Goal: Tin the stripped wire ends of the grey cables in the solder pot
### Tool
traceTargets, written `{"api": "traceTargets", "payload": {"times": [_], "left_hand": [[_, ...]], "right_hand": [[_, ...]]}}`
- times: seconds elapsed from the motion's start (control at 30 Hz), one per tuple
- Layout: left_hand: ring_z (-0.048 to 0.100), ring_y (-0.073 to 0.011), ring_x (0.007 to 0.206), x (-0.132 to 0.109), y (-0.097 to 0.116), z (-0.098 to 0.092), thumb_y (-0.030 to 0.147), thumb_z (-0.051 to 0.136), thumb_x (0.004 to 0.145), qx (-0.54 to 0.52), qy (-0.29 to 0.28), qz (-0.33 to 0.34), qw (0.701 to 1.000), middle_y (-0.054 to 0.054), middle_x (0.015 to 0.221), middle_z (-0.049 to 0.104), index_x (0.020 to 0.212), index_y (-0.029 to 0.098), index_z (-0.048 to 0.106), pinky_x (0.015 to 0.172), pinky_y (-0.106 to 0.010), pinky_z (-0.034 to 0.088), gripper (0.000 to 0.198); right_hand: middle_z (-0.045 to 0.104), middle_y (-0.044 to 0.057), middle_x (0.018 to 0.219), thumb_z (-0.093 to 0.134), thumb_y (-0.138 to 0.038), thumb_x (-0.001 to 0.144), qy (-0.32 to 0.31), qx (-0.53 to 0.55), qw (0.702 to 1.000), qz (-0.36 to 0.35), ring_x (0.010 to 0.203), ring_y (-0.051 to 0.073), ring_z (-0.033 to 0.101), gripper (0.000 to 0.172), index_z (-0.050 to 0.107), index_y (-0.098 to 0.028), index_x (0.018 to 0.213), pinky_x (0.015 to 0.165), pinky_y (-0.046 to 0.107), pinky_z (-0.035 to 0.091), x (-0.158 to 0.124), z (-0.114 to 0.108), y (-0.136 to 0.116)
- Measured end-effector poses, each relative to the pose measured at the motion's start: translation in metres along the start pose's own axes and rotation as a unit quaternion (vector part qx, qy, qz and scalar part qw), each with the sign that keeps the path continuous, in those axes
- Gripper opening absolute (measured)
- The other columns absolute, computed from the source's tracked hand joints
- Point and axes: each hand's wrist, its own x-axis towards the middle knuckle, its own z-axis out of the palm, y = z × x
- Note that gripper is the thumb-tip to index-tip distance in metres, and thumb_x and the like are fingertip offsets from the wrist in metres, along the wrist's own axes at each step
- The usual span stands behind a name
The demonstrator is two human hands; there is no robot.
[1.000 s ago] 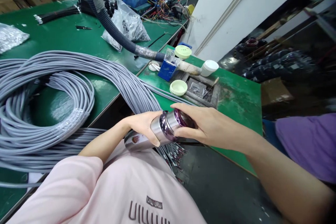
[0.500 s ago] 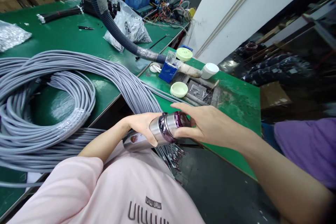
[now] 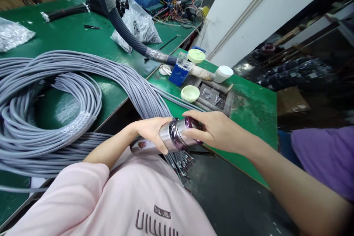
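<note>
A steel thermos flask (image 3: 151, 146) with a purple band and a small printed picture lies tilted against my chest. My left hand (image 3: 152, 131) wraps round its body just below the band. At its other end, my right hand (image 3: 210, 127) grips the purple-rimmed cap (image 3: 190, 123), thumb and fingers on either side. Part of the cap is hidden by the right hand. Behind the flask runs a thick bundle of grey cables (image 3: 138, 88), whose stripped ends (image 3: 181, 164) hang below it.
A coil of grey cable (image 3: 83, 118) fills the left of the green table. On the right bench stand a light-green bowl (image 3: 190, 93), a white cup (image 3: 223, 73) and a blue box (image 3: 179, 74) by a ribbed hose (image 3: 129, 40). A person's purple sleeve (image 3: 326, 155) is at right.
My right fingers have shifted slightly on the cap, now covering more of its end. The left hand keeps its hold on the flask. The view has shifted a little.
</note>
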Motion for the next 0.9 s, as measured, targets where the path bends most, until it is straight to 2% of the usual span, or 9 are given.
{"api": "traceTargets", "payload": {"times": [0.07, 0.17, 0.3, 0.47, 0.6, 0.67, 0.73, 0.83, 0.9], "left_hand": [[0.064, -0.0284, 0.097, 0.000, 0.000, 0.000, 0.037, 0.090, 0.039, -0.001, 0.010, 0.000, 1.000, -0.008, 0.110, 0.066, 0.118, 0.016, 0.056, 0.084, -0.036, 0.051, 0.088], [0.064, -0.0280, 0.101, 0.001, 0.000, 0.001, 0.037, 0.089, 0.043, -0.057, -0.026, 0.021, 0.998, -0.008, 0.114, 0.066, 0.123, 0.018, 0.053, 0.087, -0.036, 0.051, 0.089], [0.065, -0.0282, 0.099, 0.002, 0.000, 0.003, 0.033, 0.090, 0.038, -0.091, -0.082, 0.010, 0.992, -0.007, 0.112, 0.068, 0.123, 0.018, 0.054, 0.088, -0.037, 0.052, 0.094], [0.065, -0.0283, 0.103, 0.002, -0.004, 0.002, 0.033, 0.090, 0.039, -0.160, -0.093, 0.039, 0.982, -0.008, 0.114, 0.068, 0.121, 0.017, 0.056, 0.093, -0.038, 0.050, 0.090], [0.067, -0.0274, 0.096, 0.003, -0.008, 0.001, 0.032, 0.091, 0.037, -0.179, -0.099, 0.033, 0.978, -0.007, 0.108, 0.071, 0.120, 0.016, 0.057, 0.090, -0.037, 0.052, 0.091], [0.067, -0.0277, 0.096, 0.003, -0.011, 0.001, 0.032, 0.091, 0.038, -0.193, -0.108, 0.030, 0.975, -0.008, 0.108, 0.071, 0.123, 0.015, 0.056, 0.088, -0.037, 0.053, 0.094], [0.067, -0.0286, 0.096, 0.004, -0.015, -0.001, 0.030, 0.091, 0.037, -0.212, -0.133, 0.027, 0.968, -0.009, 0.108, 0.071, 0.123, 0.014, 0.056, 0.088, -0.037, 0.053, 0.094], [0.065, -0.0314, 0.102, 0.006, -0.023, -0.005, 0.029, 0.091, 0.035, -0.250, -0.176, 0.024, 0.952, -0.009, 0.111, 0.070, 0.121, 0.013, 0.058, 0.091, -0.037, 0.052, 0.093], [0.062, -0.0335, 0.109, 0.007, -0.025, -0.007, 0.033, 0.090, 0.034, -0.268, -0.190, 0.020, 0.944, -0.009, 0.115, 0.068, 0.120, 0.013, 0.059, 0.095, -0.039, 0.050, 0.094]], "right_hand": [[0.072, 0.011, 0.102, 0.052, -0.051, 0.088, 0.018, -0.006, 1.000, -0.006, 0.088, 0.025, 0.069, 0.052, 0.055, -0.019, 0.129, 0.076, 0.038, 0.054, -0.001, 0.000, 0.003], [0.064, 0.012, 0.123, 0.058, -0.050, 0.084, 0.028, 0.017, 0.993, -0.114, 0.109, 0.027, 0.063, 0.058, 0.051, -0.021, 0.134, 0.088, 0.040, 0.051, -0.004, -0.002, 0.006], [0.073, 0.010, 0.096, 0.053, -0.051, 0.088, 0.019, -0.005, 0.998, -0.052, 0.087, 0.025, 0.069, 0.048, 0.060, -0.020, 0.123, 0.078, 0.037, 0.053, -0.004, -0.005, 0.005], [0.061, 0.014, 0.124, 0.061, -0.047, 0.082, 0.011, 0.023, 0.986, -0.166, 0.108, 0.028, 0.061, 0.056, 0.053, -0.021, 0.131, 0.087, 0.040, 0.050, -0.003, -0.002, -0.003], [0.066, 0.013, 0.102, 0.061, -0.051, 0.081, 0.012, 0.017, 0.998, -0.063, 0.088, 0.027, 0.065, 0.058, 0.053, -0.017, 0.128, 0.076, 0.040, 0.052, -0.002, 0.007, -0.012], [0.065, 0.012, 0.101, 0.061, -0.050, 0.082, -0.004, 0.029, 0.998, -0.052, 0.085, 0.025, 0.065, 0.060, 0.050, -0.017, 0.131, 0.073, 0.038, 0.053, -0.002, 0.008, -0.013], [0.063, 0.013, 0.108, 0.061, -0.043, 0.083, -0.011, 0.042, 0.994, -0.099, 0.090, 0.024, 0.064, 0.054, 0.050, -0.019, 0.130, 0.075, 0.037, 0.053, -0.003, 0.005, -0.011], [0.055, 0.012, 0.126, 0.056, -0.024, 0.087, 0.006, 0.055, 0.967, -0.250, 0.115, 0.025, 0.054, 0.031, 0.060, -0.024, 0.117, 0.093, 0.040, 0.048, -0.002, -0.001, -0.008], [0.052, 0.009, 0.134, 0.051, -0.018, 0.088, 0.017, 0.059, 0.950, -0.306, 0.125, 0.025, 0.047, 0.026, 0.065, -0.026, 0.109, 0.101, 0.041, 0.042, 0.000, -0.002, -0.007]]}}
